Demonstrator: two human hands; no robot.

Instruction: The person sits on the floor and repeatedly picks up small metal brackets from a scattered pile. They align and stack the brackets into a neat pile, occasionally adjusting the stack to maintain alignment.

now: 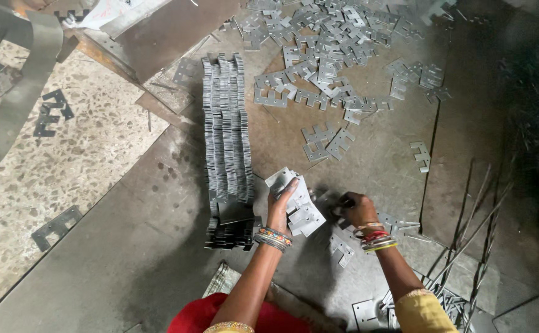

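From the head camera, looking down, the person's left hand (280,202) is closed around a fanned bundle of metal plates (300,206), thumb and fingers curled over its near edge, with the plates tilted up off the metal sheet (158,234) that covers this part of the floor. Just to the left of that hand stands a long row of stacked plates (227,135), set on edge and packed tight, running away from the person; its near end slumps into a darker low pile (229,231) that lies beside the left wrist. The right hand (357,209) is down low on the sheet, fingers bent and pinched together on a small dark piece; I cannot tell what that piece is or how firmly it is held. Both wrists carry bangles (375,239). A few loose plates (341,249) lie on the sheet between and in front of the forearms. Farther off, near the top, a wide scatter of notched plates (325,49) spreads over the sheet, with a small cluster (325,143) lying between that heap and the hands. To the right, thin metal rods (473,234) lie slanted across the floor. On the left, the speckled stone floor (66,142) shows bare, with a curved metal strip (16,92) lying over it.
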